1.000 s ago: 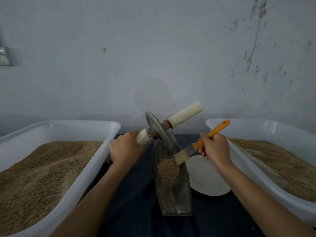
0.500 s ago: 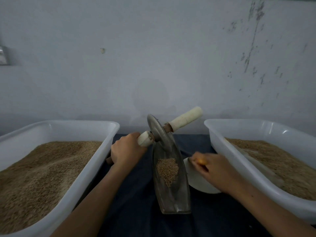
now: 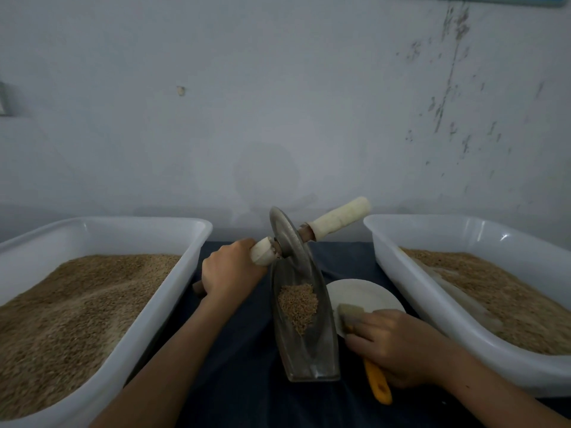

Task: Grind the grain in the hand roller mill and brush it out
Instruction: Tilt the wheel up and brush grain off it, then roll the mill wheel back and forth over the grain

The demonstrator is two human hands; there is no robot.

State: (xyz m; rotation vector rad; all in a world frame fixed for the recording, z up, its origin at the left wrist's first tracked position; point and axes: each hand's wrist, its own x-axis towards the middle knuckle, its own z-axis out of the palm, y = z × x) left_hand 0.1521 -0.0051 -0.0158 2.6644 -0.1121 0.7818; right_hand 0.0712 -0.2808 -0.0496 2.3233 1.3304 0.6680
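Note:
A metal boat-shaped mill trough (image 3: 312,356) stands on the dark cloth at the centre, with a small pile of grain (image 3: 298,304) inside it. The roller wheel (image 3: 285,239) sits tilted at the trough's far end. My left hand (image 3: 230,267) grips the wheel's left handle (image 3: 262,253); the cream right handle (image 3: 340,216) points up and right, free. My right hand (image 3: 398,344) holds the brush low beside the trough. Its orange handle (image 3: 378,384) points toward me and its bristles (image 3: 349,313) lie over the white plate (image 3: 361,291).
A white tub (image 3: 123,222) of grain fills the left side and another white tub (image 3: 432,319) of grain fills the right. A dark cloth (image 3: 241,366) covers the table between them. A grey wall stands close behind.
My right hand has swung the brush away from the grain in the trough, down and toward me, to the plate. The left hand and the wheel have hardly moved.

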